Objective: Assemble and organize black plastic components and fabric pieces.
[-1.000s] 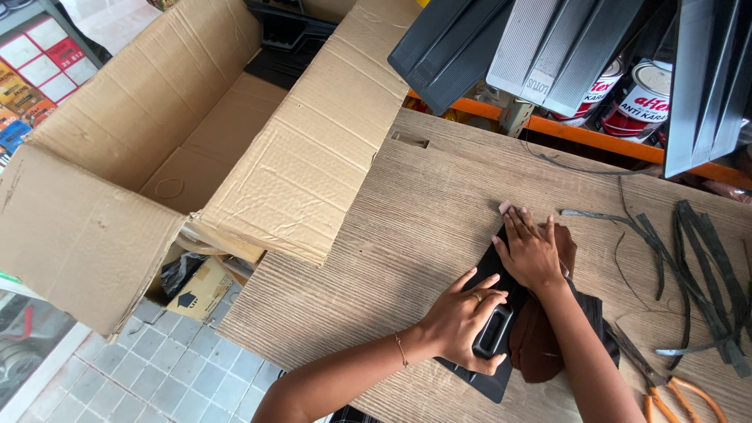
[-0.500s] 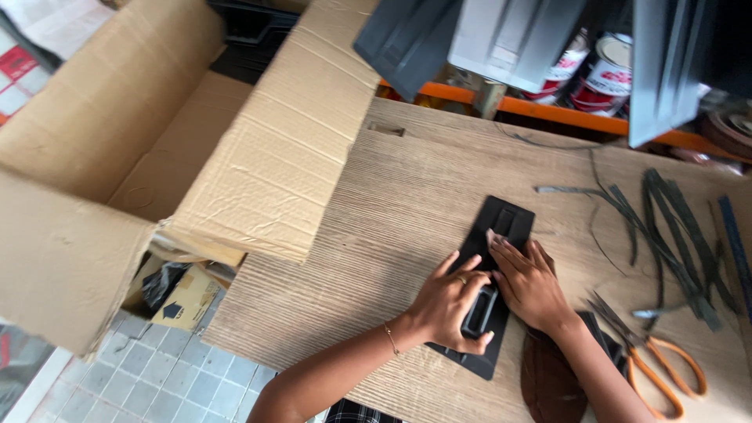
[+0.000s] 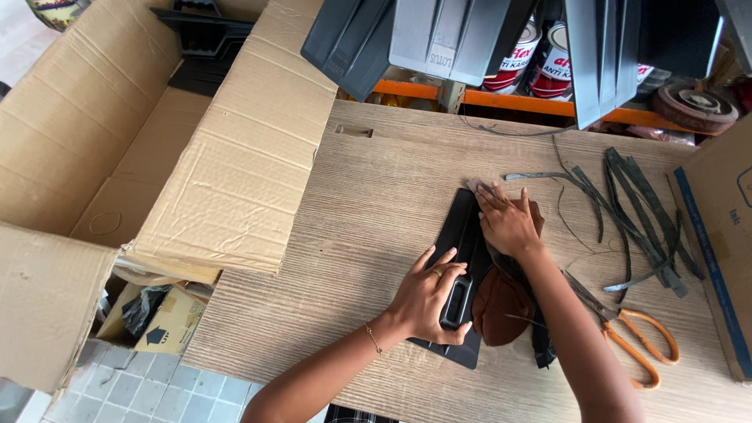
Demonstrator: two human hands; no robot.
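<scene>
While the big cardboard box (image 3: 117,141) sits open at far left w/ black plastic parts (image 3: 205,35) lying in its far end, a smaller carton (image 3: 168,321) below on the tiled floor holds what looks like dark scraps, can't tell exactly. On the wooden table (image 3: 368,204), the left hand (image 3: 427,301) is curled over a small black block (image 3: 457,301), fingers wrapped on it, pressing onto a flat black panel (image 3: 462,235). Right hand (image 3: 507,223) lies flat, fingers spread, on the panel's upper end; hands apart. A brown rag (image 3: 497,305) lies touching the panel. Risk, imo: the panel's near corner sits close to the table edge, so a hard push could slide it off. Farther right: loose black strips (image 3: 627,211), orange-handled scissors (image 3: 630,337) near the forearm, which could snag them. Another box (image 3: 717,235) at right edge, contents hidden.
</scene>
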